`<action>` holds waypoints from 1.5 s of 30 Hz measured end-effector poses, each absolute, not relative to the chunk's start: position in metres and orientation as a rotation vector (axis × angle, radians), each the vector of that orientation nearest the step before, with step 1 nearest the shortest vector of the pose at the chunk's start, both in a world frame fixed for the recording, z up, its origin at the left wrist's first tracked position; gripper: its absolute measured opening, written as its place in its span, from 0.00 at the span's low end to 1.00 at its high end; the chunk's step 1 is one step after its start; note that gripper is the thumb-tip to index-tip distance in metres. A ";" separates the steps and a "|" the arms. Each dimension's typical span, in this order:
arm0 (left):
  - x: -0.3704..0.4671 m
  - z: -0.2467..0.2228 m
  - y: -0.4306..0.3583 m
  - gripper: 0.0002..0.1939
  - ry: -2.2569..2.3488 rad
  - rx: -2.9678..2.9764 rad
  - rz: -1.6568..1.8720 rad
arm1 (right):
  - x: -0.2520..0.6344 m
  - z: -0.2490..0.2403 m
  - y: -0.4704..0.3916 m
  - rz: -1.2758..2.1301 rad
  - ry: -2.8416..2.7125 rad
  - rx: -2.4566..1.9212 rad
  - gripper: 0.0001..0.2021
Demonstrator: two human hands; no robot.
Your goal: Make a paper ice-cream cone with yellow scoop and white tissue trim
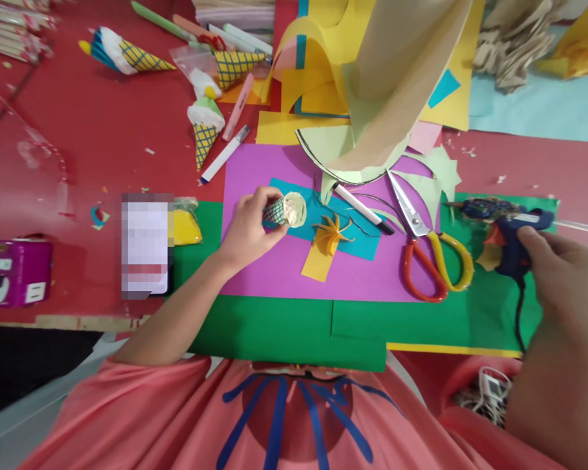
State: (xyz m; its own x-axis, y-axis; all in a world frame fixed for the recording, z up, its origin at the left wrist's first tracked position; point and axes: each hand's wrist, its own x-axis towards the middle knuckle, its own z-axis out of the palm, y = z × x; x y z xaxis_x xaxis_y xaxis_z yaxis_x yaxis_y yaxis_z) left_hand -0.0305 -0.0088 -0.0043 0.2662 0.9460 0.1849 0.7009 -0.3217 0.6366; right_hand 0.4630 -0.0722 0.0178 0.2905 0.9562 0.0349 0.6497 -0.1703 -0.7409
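Note:
My left hand (252,225) is closed around a small paper cone (275,212) with a dark grid pattern, tilted so its pale round opening faces right. Whitish filling shows inside that opening. Far to the right, my right hand (566,267) grips a dark blue glue gun (512,245), its nozzle pointing left and a clear glue stick out the back. Between the hands, an orange fringed paper piece (332,234) rests on a yellow paper strip (317,262). Beside it are a white marker (360,205) and scissors (414,219) with red and yellow handles.
Finished-looking paper cones (206,134) and markers lie at the upper left. A large curled beige sheet (392,78) rises at the back. A phone (147,245) and a purple box (17,271) sit left. Purple paper (259,277) covers green sheets (274,320).

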 end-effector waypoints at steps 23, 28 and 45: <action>-0.035 0.013 -0.002 0.26 1.821 2.180 0.742 | 0.216 0.037 -0.034 0.495 -2.179 -1.339 0.04; -0.032 0.021 -0.012 0.21 1.538 2.296 1.108 | 0.215 0.033 -0.031 0.608 -2.077 -1.379 0.02; 0.011 0.053 -0.012 0.32 0.861 1.857 0.273 | 0.227 0.035 -0.030 0.807 -2.089 -0.660 0.05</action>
